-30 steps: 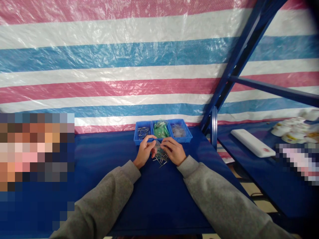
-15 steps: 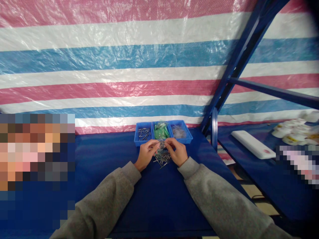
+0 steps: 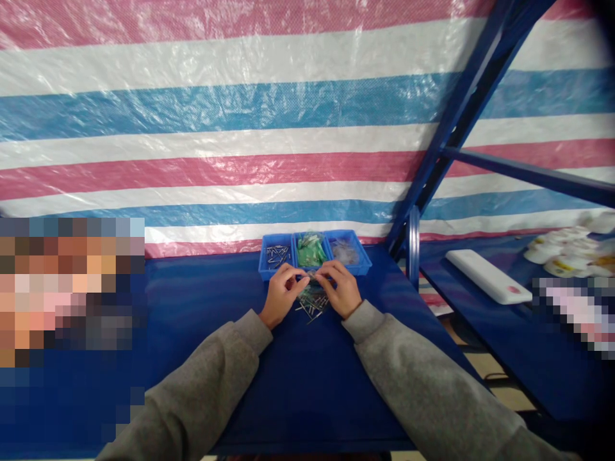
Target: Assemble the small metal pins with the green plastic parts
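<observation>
My left hand [image 3: 282, 292] and my right hand [image 3: 343, 289] meet over a loose pile of small metal screws [image 3: 312, 306] on the blue table [image 3: 298, 378]. Both hands pinch a small clear plastic bag [image 3: 312, 280] between their fingertips, just above the pile. Right behind the hands stand three blue bins side by side: the left bin [image 3: 275, 255] holds metal screws, the middle bin [image 3: 310, 250] holds green pieces, the right bin [image 3: 346, 251] holds clear bags.
A striped pink, white and blue tarp hangs behind the table. A blue steel rack post [image 3: 412, 246] rises at the right. Beyond it, a second blue surface carries a white flat device [image 3: 486, 275] and several white rolls [image 3: 560, 253]. A blurred patch covers the left.
Both hands have shifted slightly and drawn closer together on the small bag above the screw pile; the fingers have re-gripped. Nothing else has moved.
</observation>
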A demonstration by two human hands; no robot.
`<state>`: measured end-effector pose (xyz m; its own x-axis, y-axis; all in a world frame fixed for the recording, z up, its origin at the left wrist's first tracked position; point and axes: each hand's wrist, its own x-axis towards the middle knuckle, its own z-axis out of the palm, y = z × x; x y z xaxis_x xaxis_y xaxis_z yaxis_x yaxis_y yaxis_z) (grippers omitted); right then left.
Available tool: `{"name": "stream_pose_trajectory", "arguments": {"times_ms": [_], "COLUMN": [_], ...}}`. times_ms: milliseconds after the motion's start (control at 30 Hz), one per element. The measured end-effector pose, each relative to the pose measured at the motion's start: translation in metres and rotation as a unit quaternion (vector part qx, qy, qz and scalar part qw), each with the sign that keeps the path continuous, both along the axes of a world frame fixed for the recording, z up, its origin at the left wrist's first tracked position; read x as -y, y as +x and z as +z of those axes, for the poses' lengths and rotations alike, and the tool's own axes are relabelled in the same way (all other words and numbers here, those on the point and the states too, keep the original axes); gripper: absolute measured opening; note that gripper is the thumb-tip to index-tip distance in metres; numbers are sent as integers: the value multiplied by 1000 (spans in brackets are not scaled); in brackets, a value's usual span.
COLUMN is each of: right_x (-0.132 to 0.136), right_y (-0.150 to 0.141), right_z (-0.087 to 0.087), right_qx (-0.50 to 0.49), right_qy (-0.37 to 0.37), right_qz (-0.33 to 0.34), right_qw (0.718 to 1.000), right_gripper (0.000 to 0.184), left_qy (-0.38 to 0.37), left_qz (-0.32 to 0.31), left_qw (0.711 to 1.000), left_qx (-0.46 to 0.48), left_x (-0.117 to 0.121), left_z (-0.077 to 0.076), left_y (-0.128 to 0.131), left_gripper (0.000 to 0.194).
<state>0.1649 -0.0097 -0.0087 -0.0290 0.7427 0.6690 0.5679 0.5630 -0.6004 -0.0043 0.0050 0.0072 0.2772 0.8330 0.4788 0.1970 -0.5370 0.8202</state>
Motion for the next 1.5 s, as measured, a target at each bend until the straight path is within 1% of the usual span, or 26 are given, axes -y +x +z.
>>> {"name": "stream_pose_trajectory", "arguments": {"times_ms": [67,133,200,300,400,467,600,767,833,900,967,1033,1100,1167,1233,1300,1367,1433,1500], "right_x": [0,1,2,3,3,2,0,0,1,2,3,3,3,2,2,2,1,-2,-7], "right_y": [-1,-1,-1,0,1,1,0,1,1,1,1,2,2,1,0,0,1,3,7], "right_z": [-1,-2,-2,-1,-1,-3,-4,-4,-5,-4,-4,-3,-2,-2,-2,-2,-2,-3,-4], "right_qx": [1,-6,-17,-11,12,12,-2,-19,-30,-45,-52,-37,-7,15,16,-2,-42,-119,-227], "right_qy": [-9,-27,-45,-34,-7,-5,-6,-26,-46,-66,-67,-50,-28,-14,-5,-2,-17,-52,-82], "right_qz": [13,20,21,41,64,57,30,24,29,43,58,67,70,65,53,36,14,-13,-31], "right_qw": [1000,999,999,998,998,998,1000,999,998,996,995,996,997,998,998,999,999,991,970], "right_gripper": [17,16,19,25,23,21,17,20,20,23,27,28,25,23,19,17,19,22,28], "left_qy": [-2,-46,-90,-117,-124,-126,-114,-50,-43,-69,-103,-124,-137,-148,-156,-156,-148,-139,-132], "left_qz": [12,-1,-16,-22,-23,-32,-45,-11,-1,-7,-18,-33,-49,-68,-82,-80,-64,-49,-46], "left_qw": [1000,999,995,989,986,985,987,998,998,997,993,988,984,979,977,977,979,981,984], "left_qx": [-5,14,43,85,110,117,102,40,36,44,62,86,107,119,122,123,126,124,108], "left_x": [-1,-3,-5,-6,-5,-4,-1,1,0,-1,-2,-2,-2,-1,0,1,2,2,3], "left_z": [-1,-4,-8,-10,-8,-7,-2,0,-1,-4,-6,-7,-6,-4,-2,0,1,1,0], "left_y": [1,2,3,3,3,3,2,3,3,4,4,3,3,4,4,3,2,2,1], "left_gripper": [20,22,24,27,34,37,29,23,23,24,24,26,31,38,40,37,34,31,30]}}
